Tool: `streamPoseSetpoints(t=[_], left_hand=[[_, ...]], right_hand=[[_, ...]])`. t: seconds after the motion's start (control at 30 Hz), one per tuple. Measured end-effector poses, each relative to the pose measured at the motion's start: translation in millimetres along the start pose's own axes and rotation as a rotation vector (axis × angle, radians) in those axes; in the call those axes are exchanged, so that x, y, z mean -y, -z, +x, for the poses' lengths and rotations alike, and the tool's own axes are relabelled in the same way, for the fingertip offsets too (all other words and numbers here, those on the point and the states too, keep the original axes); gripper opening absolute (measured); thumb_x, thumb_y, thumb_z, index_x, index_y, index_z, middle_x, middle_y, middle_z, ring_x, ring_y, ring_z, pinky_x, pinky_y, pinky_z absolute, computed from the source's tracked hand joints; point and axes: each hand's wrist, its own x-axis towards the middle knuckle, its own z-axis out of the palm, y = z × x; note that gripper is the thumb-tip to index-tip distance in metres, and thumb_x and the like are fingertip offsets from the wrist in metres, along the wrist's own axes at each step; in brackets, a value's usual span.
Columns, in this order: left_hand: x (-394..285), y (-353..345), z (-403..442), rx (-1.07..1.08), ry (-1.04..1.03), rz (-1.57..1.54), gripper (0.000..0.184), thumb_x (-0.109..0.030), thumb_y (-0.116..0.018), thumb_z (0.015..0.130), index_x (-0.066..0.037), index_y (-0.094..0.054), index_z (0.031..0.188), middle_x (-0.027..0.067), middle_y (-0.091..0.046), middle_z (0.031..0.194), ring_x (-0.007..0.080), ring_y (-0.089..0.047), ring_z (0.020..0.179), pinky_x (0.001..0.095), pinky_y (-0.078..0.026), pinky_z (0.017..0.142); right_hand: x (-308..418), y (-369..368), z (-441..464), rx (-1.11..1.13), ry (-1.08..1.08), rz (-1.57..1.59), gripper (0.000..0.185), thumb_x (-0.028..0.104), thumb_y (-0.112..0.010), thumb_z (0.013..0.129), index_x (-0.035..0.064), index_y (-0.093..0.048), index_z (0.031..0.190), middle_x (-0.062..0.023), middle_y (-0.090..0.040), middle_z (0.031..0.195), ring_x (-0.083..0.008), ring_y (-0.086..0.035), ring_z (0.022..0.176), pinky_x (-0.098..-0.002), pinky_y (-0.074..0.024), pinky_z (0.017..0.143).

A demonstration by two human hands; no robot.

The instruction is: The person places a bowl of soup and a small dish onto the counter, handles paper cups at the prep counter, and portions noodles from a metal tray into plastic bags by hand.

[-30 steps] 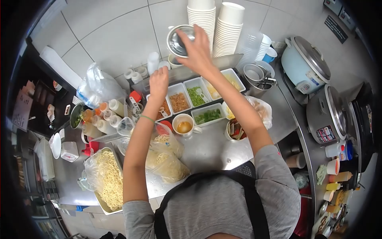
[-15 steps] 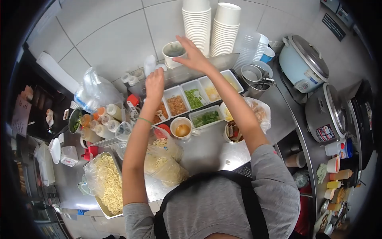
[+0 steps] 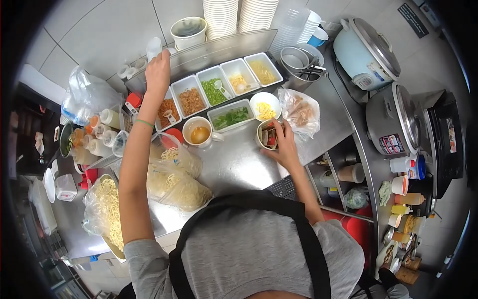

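Note:
My left hand (image 3: 158, 74) is closed at the back ledge, beside a translucent white cylinder (image 3: 154, 48); what its fingers hold is hidden. My right hand (image 3: 285, 147) curls round the right side of a white cup of small packets (image 3: 268, 135), thumb in front and fingers over the back rim. Just behind that cup sits a white bowl of chopped yellow food (image 3: 265, 108). A cup with brown liquid (image 3: 199, 134) stands between my arms, near a tray of green leaves (image 3: 231, 116).
Tubs of toppings (image 3: 211, 91) line the back, with a metal panel (image 3: 219, 52) and paper bowl stacks (image 3: 220, 17) behind. Bagged noodles (image 3: 177, 182) and a noodle tray (image 3: 107, 209) lie left. Squeeze bottles (image 3: 99, 137) crowd the far left; rice cookers (image 3: 393, 119) stand right.
My right hand has come down from the container at the back to the cup of packets. My left hand remains at the back ledge. The view has shifted.

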Motion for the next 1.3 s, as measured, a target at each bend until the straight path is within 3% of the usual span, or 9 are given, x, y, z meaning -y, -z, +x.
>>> streamPoseSetpoints(t=[0.07, 0.2, 0.57, 0.7, 0.87, 1.03, 1.1, 1.2, 1.3], left_hand=[[-1, 1, -2, 0.007, -0.006, -0.009, 0.008, -0.002, -0.050, 0.077, -0.005, -0.047, 0.084, 0.0115, -0.058, 0.072, 0.0274, -0.061, 0.065, 0.0369, -0.050, 0.056], [-4, 5, -1, 0.039, 0.045, 0.030, 0.005, -0.004, -0.049, 0.077, -0.005, -0.046, 0.080, 0.0116, -0.058, 0.070, 0.0267, -0.061, 0.065, 0.0366, -0.050, 0.056], [-7, 4, -4, 0.000, 0.030, 0.049, 0.009, -0.005, -0.053, 0.072, -0.007, -0.047, 0.078, 0.0077, -0.055, 0.070, 0.0229, -0.059, 0.067, 0.0340, -0.049, 0.058], [-9, 7, -4, -0.002, 0.044, 0.033, 0.009, -0.005, -0.052, 0.072, -0.007, -0.047, 0.079, 0.0078, -0.055, 0.070, 0.0229, -0.059, 0.068, 0.0340, -0.048, 0.060], [-6, 2, -4, 0.005, 0.054, 0.063, 0.008, -0.007, -0.054, 0.072, -0.008, -0.049, 0.078, 0.0064, -0.056, 0.070, 0.0211, -0.060, 0.069, 0.0324, -0.048, 0.061], [4, -12, 4, -0.014, 0.101, -0.045, 0.008, -0.004, -0.053, 0.072, -0.006, -0.053, 0.080, 0.0103, -0.060, 0.070, 0.0254, -0.061, 0.068, 0.0354, -0.049, 0.062], [5, -5, 10, 0.096, 0.175, -0.134, 0.009, -0.003, -0.052, 0.073, -0.004, -0.052, 0.082, 0.0149, -0.060, 0.074, 0.0298, -0.062, 0.073, 0.0388, -0.050, 0.064], [12, -29, 13, 0.096, 0.197, -0.098, 0.011, -0.007, -0.054, 0.072, -0.004, -0.055, 0.082, 0.0149, -0.061, 0.075, 0.0303, -0.062, 0.076, 0.0403, -0.049, 0.070], [7, -32, 15, 0.239, 0.235, 0.010, 0.021, -0.011, -0.053, 0.077, -0.004, -0.057, 0.097, 0.0127, -0.062, 0.091, 0.0290, -0.059, 0.092, 0.0451, -0.044, 0.083]], right_hand=[[14, -9, -7, -0.237, 0.016, 0.059, 0.077, 0.008, -0.078, 0.056, 0.0090, -0.042, 0.124, -0.0179, -0.040, 0.118, -0.0345, -0.043, 0.106, -0.0406, -0.0396, 0.090], [14, -3, -10, -0.312, 0.000, 0.311, 0.073, 0.007, -0.078, 0.057, 0.0033, -0.045, 0.122, -0.0148, -0.048, 0.107, -0.0299, -0.047, 0.104, -0.0364, -0.0403, 0.090], [171, 83, 154, -0.548, 0.578, 0.305, 0.066, 0.025, -0.075, 0.067, 0.0123, -0.048, 0.126, -0.0182, -0.043, 0.117, -0.0318, -0.051, 0.100, -0.0354, -0.0450, 0.082], [213, 45, 255, -0.670, 0.589, 0.141, 0.068, 0.030, -0.073, 0.068, 0.0207, -0.043, 0.129, -0.0229, -0.036, 0.124, -0.0381, -0.044, 0.104, -0.0449, -0.0459, 0.077], [226, -14, 351, -0.455, 0.369, -0.055, 0.074, 0.039, -0.073, 0.068, 0.0214, -0.039, 0.131, -0.0239, -0.038, 0.119, -0.0443, -0.049, 0.101, -0.0479, -0.0454, 0.080], [228, -26, 396, -0.344, 0.289, -0.270, 0.088, 0.058, -0.068, 0.065, 0.0153, -0.034, 0.135, -0.0262, -0.031, 0.133, -0.0483, -0.043, 0.113, -0.0512, -0.0438, 0.085], [219, -30, 405, -0.405, 0.499, -0.368, 0.094, 0.060, -0.065, 0.066, 0.0058, -0.031, 0.135, -0.0225, -0.032, 0.137, -0.0384, -0.032, 0.126, -0.0533, -0.0346, 0.095], [224, -16, 396, -0.465, 0.624, -0.345, 0.096, 0.065, -0.061, 0.066, 0.0049, -0.032, 0.135, -0.0283, -0.037, 0.131, -0.0444, -0.030, 0.125, -0.0521, -0.0315, 0.096], [229, 5, 370, -0.613, 0.817, -0.261, 0.083, 0.046, -0.071, 0.069, 0.0111, -0.035, 0.135, -0.0335, -0.031, 0.132, -0.0464, -0.031, 0.124, -0.0507, -0.0317, 0.097]])
